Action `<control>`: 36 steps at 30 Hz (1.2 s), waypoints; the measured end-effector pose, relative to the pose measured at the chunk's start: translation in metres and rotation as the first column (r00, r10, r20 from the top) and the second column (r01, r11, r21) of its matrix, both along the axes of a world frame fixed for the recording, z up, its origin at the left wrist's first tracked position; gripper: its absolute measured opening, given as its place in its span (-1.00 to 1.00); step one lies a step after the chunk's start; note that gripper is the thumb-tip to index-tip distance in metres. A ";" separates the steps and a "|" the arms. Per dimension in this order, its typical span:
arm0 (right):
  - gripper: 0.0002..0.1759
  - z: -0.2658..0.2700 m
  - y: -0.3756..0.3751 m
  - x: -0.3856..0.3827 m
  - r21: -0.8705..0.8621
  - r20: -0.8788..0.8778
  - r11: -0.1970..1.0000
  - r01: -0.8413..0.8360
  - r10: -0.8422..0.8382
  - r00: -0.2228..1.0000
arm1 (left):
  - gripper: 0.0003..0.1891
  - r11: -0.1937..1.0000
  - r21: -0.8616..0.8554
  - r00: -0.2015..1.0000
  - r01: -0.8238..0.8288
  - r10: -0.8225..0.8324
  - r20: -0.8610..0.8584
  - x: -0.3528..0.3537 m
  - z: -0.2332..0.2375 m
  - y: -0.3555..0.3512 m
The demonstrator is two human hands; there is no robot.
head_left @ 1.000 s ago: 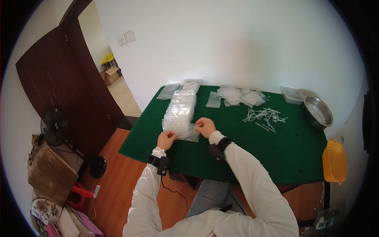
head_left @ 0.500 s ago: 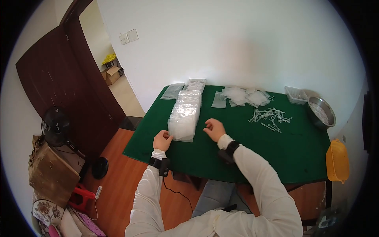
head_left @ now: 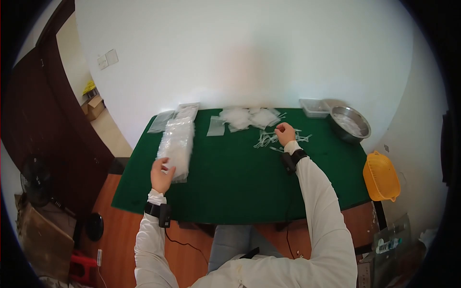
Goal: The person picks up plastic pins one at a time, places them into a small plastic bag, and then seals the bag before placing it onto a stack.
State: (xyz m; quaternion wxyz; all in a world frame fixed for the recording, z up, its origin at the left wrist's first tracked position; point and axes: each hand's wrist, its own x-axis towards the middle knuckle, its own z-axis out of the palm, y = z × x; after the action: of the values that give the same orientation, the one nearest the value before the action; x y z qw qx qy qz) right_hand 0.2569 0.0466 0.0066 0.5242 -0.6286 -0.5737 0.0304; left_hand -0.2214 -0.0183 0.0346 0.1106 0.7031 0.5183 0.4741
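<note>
My left hand (head_left: 162,175) rests at the near left side of a long row of overlapping clear plastic bags (head_left: 177,144). Its thumb and fingers are apart, touching the nearest bags. Over at the right, my right hand (head_left: 285,134) is down at a loose pile of thin, pale plastic sticks with looped ends (head_left: 265,139). Its fingertips are pinched together, and what is between them is too small to make out. Behind the pile lies a heap of flat, clear bags (head_left: 236,117), with a single bag (head_left: 216,126) at its left.
A steel bowl (head_left: 350,124) and a clear plastic tray (head_left: 314,108) stand at the back right of the green table (head_left: 230,177). Beyond the right edge is a yellow basket (head_left: 382,176). More flat bags (head_left: 161,122) lie at the back left. The white wall borders the table's far side.
My right hand has moved right and away from me, from beside the bag row to the stick pile. The left hand's fingers have spread at the bags. The view has turned right.
</note>
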 end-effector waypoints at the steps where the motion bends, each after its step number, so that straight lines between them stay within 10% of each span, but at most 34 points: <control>1: -0.85 0.002 0.001 0.007 -0.028 0.023 0.999 0.043 -0.042 0.999 | -0.68 0.990 -0.106 0.992 0.095 -0.086 0.087 0.010 0.005 0.001; 5: -0.79 0.010 -0.019 0.049 -0.134 0.414 0.958 0.253 -0.178 0.893 | -0.84 0.869 -0.182 0.883 0.460 -0.425 0.202 0.087 0.010 0.006; 10: -0.68 0.007 -0.034 0.089 -0.253 0.409 0.878 0.405 -0.283 0.868 | -0.85 0.767 -0.227 0.800 0.600 -0.574 0.176 0.172 -0.004 0.016; 13: -0.61 0.002 -0.037 0.115 -0.303 0.428 0.835 0.459 -0.311 0.849 | -0.86 0.597 -0.285 0.640 0.750 -0.545 0.542 0.209 -0.023 0.022; 36: -0.36 0.013 0.110 0.023 -0.478 0.585 0.841 0.254 0.089 0.806 | -0.88 0.574 -0.334 0.633 0.748 -0.466 0.618 0.222 -0.045 0.023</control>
State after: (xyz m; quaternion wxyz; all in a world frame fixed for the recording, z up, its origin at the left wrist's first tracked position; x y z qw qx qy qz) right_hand 0.2800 0.1568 0.0200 0.1258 -0.7524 -0.6459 -0.0300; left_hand 0.0007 0.0048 -0.0108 0.5942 0.6385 0.3064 0.3813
